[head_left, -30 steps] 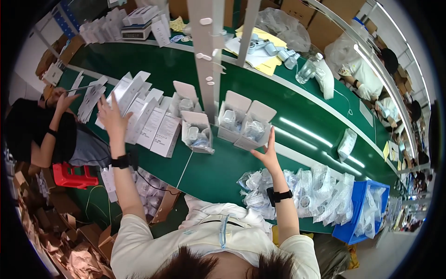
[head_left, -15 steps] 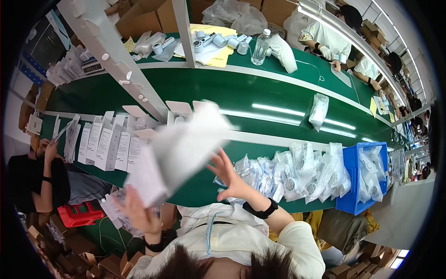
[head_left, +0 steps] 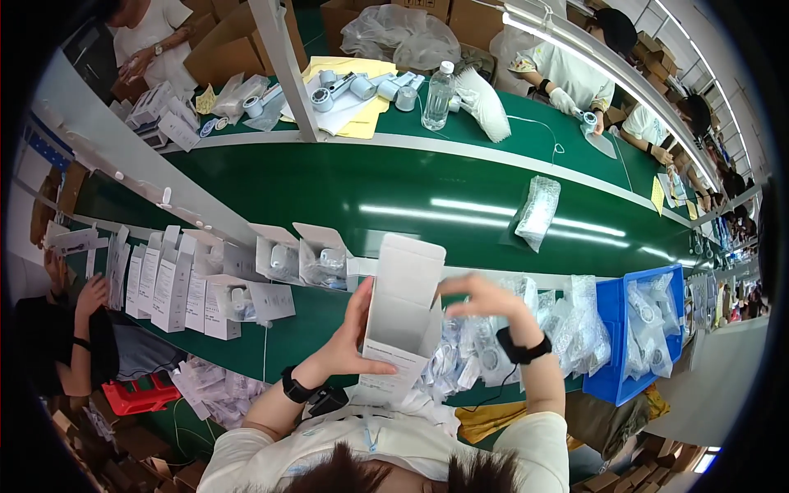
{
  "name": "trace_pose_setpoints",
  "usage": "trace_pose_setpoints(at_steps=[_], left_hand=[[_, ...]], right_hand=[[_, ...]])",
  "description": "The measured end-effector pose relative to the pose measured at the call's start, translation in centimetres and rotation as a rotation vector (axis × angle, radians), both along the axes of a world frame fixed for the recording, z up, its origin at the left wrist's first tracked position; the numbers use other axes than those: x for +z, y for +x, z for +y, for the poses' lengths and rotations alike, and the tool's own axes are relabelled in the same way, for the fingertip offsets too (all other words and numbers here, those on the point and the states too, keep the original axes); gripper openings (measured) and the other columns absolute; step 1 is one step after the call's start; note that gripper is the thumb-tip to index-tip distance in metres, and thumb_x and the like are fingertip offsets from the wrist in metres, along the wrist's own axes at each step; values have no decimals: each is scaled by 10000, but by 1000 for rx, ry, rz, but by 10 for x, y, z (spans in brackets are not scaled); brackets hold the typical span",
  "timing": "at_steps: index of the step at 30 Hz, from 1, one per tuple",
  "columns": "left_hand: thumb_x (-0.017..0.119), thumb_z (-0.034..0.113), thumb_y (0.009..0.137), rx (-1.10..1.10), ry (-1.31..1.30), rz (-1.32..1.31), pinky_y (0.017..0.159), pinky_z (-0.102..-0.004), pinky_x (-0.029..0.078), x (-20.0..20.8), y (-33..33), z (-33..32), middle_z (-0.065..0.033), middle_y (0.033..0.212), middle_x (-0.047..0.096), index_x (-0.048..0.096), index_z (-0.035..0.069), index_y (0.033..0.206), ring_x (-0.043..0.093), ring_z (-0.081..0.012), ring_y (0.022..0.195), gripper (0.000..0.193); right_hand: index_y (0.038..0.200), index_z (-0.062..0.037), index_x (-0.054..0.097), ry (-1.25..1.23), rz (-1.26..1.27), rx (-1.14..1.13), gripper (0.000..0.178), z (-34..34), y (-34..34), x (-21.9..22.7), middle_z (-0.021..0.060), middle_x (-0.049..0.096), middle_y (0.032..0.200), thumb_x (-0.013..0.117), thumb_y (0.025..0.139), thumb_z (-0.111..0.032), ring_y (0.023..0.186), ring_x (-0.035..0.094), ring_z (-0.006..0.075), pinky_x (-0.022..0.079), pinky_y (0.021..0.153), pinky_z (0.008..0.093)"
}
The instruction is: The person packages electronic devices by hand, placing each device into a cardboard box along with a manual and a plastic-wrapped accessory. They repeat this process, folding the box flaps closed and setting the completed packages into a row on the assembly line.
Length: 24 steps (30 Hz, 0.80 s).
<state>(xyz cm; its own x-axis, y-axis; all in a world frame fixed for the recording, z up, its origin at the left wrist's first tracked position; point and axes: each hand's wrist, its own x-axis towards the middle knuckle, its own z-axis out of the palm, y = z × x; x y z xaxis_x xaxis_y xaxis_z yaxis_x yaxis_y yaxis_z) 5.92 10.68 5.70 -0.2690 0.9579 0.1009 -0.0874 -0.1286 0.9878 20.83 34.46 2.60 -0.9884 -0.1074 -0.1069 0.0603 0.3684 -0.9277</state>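
A white carton [head_left: 401, 308] stands tilted before me with its top flap up and its inside showing hollow. My left hand [head_left: 355, 341] is closed around its left side, thumb across the printed front. Beside the carton's right edge is my right hand [head_left: 485, 297], slightly blurred, its fingers stretched towards the carton and apart. Whether they touch its side flap I cannot tell. Behind and under that hand lie several clear bubble-wrap bags [head_left: 493, 353] with pale parts inside.
Filled white boxes [head_left: 325, 259] stand open left of the carton, beside a row of upright cartons [head_left: 168, 287]. A blue bin [head_left: 610, 329] of bagged parts is at the right. One wrapped bag [head_left: 538, 214] lies on the green belt [head_left: 394, 181]. Co-workers sit left and across.
The carton has swung from a blurred tilt at the left to a steadier upright position in front of me. My left hand moved right and up with it; my right hand shifted right.
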Motion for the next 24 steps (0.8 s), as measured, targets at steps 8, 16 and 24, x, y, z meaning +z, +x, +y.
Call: trace_pose_setpoints(at_steps=[8, 16, 24], left_hand=[[807, 146, 533, 2, -155, 663, 931, -414, 345, -15, -11, -8, -150, 1249, 251, 275, 215, 1250, 317, -370, 1167, 895], [787, 121, 524, 46, -196, 594, 921, -410, 360, -26, -7, -17, -155, 1289, 276, 393, 152, 1134, 355, -359, 1144, 727], [773, 106, 521, 235, -216, 816, 898, -403, 382, -29, 3, -20, -136, 1310, 310, 384, 113, 1111, 381, -364, 1130, 707]], right_hand=[[1332, -167, 266, 1008, -715, -1402, 747, 195, -1, -111, 220, 357, 1272, 659, 711, -299, 1150, 354, 423, 327, 867, 583], [1371, -215, 163, -216, -558, -1120, 791, 149, 4, -108, 181, 405, 1226, 581, 709, -99, 1106, 429, 328, 396, 871, 500], [1335, -176, 197, -1353, 333, -1004, 734, -11, -4, 4, 112, 443, 1167, 537, 713, 12, 1033, 488, 269, 415, 889, 406]])
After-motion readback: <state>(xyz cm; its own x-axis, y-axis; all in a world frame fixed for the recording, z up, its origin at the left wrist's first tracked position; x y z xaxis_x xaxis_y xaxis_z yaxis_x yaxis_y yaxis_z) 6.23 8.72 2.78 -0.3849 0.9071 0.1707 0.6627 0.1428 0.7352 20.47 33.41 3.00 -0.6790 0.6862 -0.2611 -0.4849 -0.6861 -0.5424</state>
